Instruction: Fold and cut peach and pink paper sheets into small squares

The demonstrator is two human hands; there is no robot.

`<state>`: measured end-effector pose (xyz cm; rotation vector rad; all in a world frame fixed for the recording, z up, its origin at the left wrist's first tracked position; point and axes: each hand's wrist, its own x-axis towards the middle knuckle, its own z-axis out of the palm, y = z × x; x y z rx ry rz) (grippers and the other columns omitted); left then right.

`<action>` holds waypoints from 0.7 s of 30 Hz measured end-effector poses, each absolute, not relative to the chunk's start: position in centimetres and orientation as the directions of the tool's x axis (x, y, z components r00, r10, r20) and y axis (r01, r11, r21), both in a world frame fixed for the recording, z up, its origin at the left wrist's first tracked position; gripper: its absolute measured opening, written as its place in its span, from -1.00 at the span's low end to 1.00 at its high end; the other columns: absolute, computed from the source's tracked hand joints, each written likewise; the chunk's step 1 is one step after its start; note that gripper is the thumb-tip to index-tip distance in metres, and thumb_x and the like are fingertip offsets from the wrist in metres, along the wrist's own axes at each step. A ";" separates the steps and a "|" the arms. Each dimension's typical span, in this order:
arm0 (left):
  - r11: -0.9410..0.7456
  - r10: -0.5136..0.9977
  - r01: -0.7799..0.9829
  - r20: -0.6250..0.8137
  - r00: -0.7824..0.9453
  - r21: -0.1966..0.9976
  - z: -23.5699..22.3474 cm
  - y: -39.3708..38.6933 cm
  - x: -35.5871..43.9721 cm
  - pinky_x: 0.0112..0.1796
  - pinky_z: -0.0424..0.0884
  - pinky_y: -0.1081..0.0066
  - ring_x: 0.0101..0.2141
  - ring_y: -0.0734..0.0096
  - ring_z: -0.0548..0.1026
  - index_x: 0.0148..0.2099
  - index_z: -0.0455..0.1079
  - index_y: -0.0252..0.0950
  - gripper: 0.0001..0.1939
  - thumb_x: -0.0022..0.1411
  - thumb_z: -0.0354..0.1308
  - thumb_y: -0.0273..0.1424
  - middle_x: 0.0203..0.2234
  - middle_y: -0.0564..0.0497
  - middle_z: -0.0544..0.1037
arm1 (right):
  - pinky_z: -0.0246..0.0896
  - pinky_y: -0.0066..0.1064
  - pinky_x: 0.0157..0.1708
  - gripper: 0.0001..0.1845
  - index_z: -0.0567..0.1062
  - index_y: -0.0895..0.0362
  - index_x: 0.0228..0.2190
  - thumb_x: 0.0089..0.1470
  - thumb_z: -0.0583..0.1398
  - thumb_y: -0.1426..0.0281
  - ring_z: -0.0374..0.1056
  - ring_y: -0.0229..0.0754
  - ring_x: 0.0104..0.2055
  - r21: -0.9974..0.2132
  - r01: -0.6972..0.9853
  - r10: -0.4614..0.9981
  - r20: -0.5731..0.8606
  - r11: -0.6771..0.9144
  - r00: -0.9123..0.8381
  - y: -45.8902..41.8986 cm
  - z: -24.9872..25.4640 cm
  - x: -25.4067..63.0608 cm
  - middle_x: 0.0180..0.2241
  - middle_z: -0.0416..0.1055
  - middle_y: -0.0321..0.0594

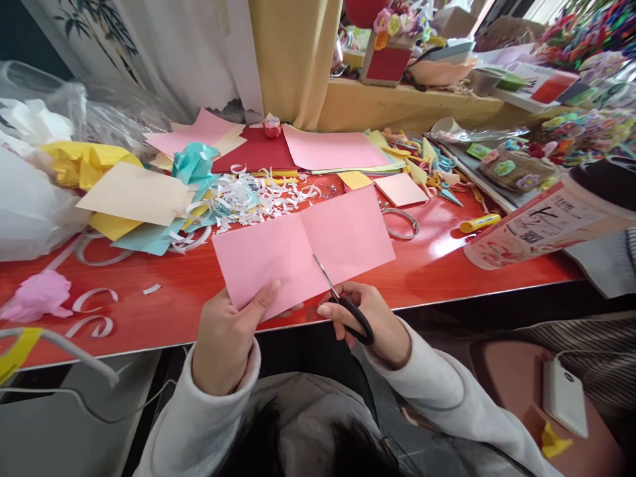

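A pink sheet of paper (263, 255) with a crease down its middle is held up over the near edge of the red table. My left hand (231, 331) grips its lower left part, thumb on top and fingers behind. In my right hand (375, 315) is a pair of scissors (355, 315) with black handles. Their blades lie along the crease at the paper's lower edge, tips pointing up and left. How far the blades are parted is hard to make out.
Curly white paper strips (253, 195) pile up behind the sheet. Pink paper (332, 147) lies at the back of the red table (169, 298). A tilted drink cup (541, 218) stands at right, near a yellow glue stick (479, 223). A pink crumpled paper (40, 295) lies left.
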<state>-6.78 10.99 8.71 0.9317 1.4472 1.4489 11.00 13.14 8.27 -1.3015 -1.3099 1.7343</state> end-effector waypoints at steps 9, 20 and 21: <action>0.119 0.954 -0.208 -0.170 -0.247 0.971 8.9 10.7 -6.7 -0.40 0.57 0.33 -0.43 0.22 0.58 -0.26 0.47 -0.30 -0.75 -0.04 0.31 -0.35 -0.45 -0.02 0.61 | -0.10 -0.61 -0.80 -0.55 0.37 0.22 -0.50 -0.28 0.34 0.13 0.11 -0.43 -0.81 -0.945 0.053 0.878 -0.321 -0.324 -0.355 13.4 8.9 10.7 -0.79 0.28 -0.41; 0.139 0.956 -0.250 -0.196 -0.219 0.958 9.4 10.6 -6.5 -0.47 0.56 0.38 -0.48 0.25 0.57 -0.28 0.47 -0.34 -0.78 -0.03 0.29 -0.36 -0.55 0.00 0.59 | -0.12 -0.59 -0.80 -0.56 0.33 0.20 -0.52 -0.26 0.33 0.13 0.10 -0.42 -0.81 -0.954 0.045 0.885 -0.293 -0.297 -0.362 13.6 8.9 10.5 -0.78 0.29 -0.40; 0.156 0.956 -0.256 -0.211 -0.204 0.954 9.5 10.5 -6.4 -0.47 0.55 0.39 -0.49 0.27 0.57 -0.30 0.47 -0.34 -0.78 -0.02 0.29 -0.34 -0.54 0.00 0.59 | -0.11 -0.58 -0.79 -0.56 0.33 0.20 -0.52 -0.26 0.33 0.12 0.11 -0.42 -0.80 -0.957 0.040 0.887 -0.281 -0.286 -0.366 13.6 8.9 10.5 -0.78 0.30 -0.39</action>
